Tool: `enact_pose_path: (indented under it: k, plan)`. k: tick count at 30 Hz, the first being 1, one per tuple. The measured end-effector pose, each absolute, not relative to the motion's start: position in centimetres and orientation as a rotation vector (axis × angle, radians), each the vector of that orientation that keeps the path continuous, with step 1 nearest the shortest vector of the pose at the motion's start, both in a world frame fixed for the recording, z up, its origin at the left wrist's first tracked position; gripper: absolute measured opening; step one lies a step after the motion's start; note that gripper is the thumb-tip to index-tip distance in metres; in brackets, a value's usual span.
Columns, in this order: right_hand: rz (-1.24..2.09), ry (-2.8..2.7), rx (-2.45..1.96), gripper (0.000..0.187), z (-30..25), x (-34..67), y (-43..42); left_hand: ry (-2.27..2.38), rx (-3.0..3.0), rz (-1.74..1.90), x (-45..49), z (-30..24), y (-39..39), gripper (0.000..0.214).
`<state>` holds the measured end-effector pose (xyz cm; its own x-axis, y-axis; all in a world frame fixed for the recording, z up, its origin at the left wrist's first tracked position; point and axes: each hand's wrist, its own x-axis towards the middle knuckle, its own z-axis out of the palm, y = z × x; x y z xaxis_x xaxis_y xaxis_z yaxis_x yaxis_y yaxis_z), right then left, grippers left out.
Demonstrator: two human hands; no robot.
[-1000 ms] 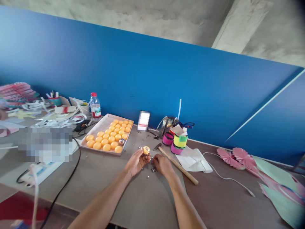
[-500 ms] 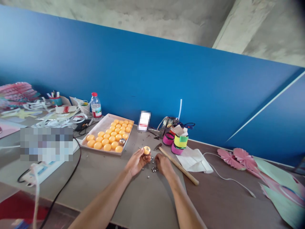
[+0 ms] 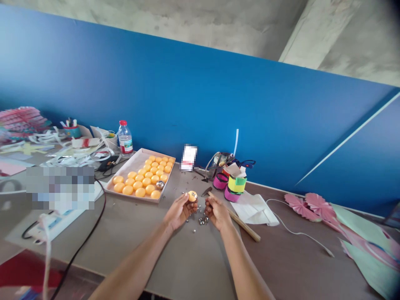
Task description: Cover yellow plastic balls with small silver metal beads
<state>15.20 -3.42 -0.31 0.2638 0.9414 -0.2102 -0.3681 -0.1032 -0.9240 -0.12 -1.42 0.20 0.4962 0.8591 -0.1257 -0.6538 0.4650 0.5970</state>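
My left hand point(image 3: 179, 211) is closed round a yellow ball point(image 3: 192, 196) that has a small silver piece on its face, held just above the table. My right hand point(image 3: 216, 211) is beside it with its fingers pinched on something too small to make out, a little above a small heap of silver studs point(image 3: 202, 220) on the brown tabletop point(image 3: 193, 258). A wooden-handled hammer point(image 3: 237, 218) lies just beyond my right hand.
A cardboard tray point(image 3: 135, 161) of several yellow balls plus one silver ball point(image 3: 160, 184) stands left of my hands. A water bottle point(image 3: 125, 138) is behind it. Taped cups point(image 3: 236, 186), white cloth point(image 3: 254, 210), pink paper flowers point(image 3: 304, 206), a power strip point(image 3: 54, 221) and black cable point(image 3: 84, 243) lie around.
My right hand has lifted off the stud heap and moved up towards the ball, fingers pinched. The left hand and ball have stayed almost still.
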Motion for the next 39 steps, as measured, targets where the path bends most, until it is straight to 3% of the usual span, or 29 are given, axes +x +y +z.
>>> enact_pose_path:
  k: [3,8,13,23,26,29,34,39]
  plan:
    - [1.234,-0.677,-1.227,0.02,-0.3,15.3,-3.3,0.445,0.522,0.969,-0.1,0.2,-1.4,0.021]
    - [0.743,-1.379,-1.614,0.015,0.2,15.4,-3.9,0.451,0.539,0.967,-0.2,0.3,-1.4,0.017]
    - [0.436,-1.878,-1.901,0.025,0.0,14.9,-4.8,0.44,0.547,0.982,-0.3,0.4,-1.6,0.018]
    - [0.283,-1.753,-1.795,0.015,-0.8,14.9,-4.4,0.419,0.562,0.969,-0.4,0.3,-1.5,0.021]
    - [0.361,-1.533,-1.658,0.012,-0.3,14.9,-4.2,0.434,0.565,0.972,-0.5,0.4,-1.6,0.022]
    - [0.655,-1.272,-1.527,0.003,0.3,14.7,-4.0,0.433,0.558,0.969,-0.4,0.5,-1.6,0.024]
    - [1.08,-0.969,-1.143,0.019,0.7,14.1,-4.0,0.415,0.548,0.966,-0.4,0.4,-1.5,0.023]
    - [1.213,-0.889,-1.046,0.025,0.9,13.7,-4.2,0.403,0.542,0.967,-0.4,0.4,-1.5,0.022]
